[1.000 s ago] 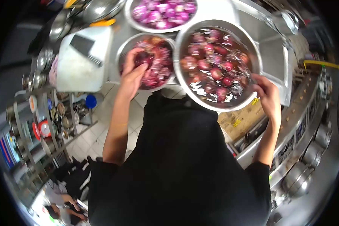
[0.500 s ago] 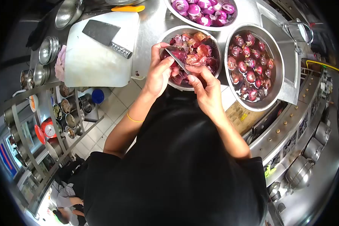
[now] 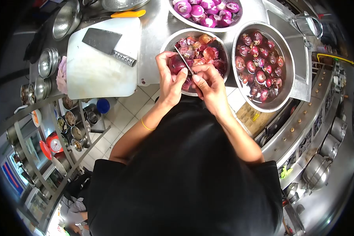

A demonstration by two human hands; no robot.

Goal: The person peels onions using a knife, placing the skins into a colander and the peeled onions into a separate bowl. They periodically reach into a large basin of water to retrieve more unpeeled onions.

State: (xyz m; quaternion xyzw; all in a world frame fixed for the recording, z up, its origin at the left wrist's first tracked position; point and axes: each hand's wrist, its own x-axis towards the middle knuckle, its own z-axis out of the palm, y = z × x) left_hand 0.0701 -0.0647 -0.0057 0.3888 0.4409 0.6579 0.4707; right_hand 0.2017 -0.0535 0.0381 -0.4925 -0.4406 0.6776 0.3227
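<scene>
My left hand (image 3: 170,84) is closed around a red onion (image 3: 177,65), with the thumb along its lower side. In my right hand (image 3: 211,88) is a small knife (image 3: 183,59), its narrow blade lying across the onion and pointing up and left. Both hands are over a metal bowl (image 3: 167,44) that holds onion skins (image 3: 208,54). Right of it, a larger metal basin (image 3: 292,74) holds unpeeled red onions (image 3: 260,76) in water. Peeled purple onions (image 3: 208,20) fill a perforated metal colander (image 3: 236,25) at the top.
A white cutting board (image 3: 98,80) lies to the left, bearing a cleaver (image 3: 102,40). Beyond it are an orange-handled tool (image 3: 128,14) and metal bowls (image 3: 67,19). A sink (image 3: 293,43) adjoins the basin. Another person (image 3: 72,210) is at lower left.
The knife blade has turned more upright, and more of the onion in my left hand shows. The view has shifted slightly.
</scene>
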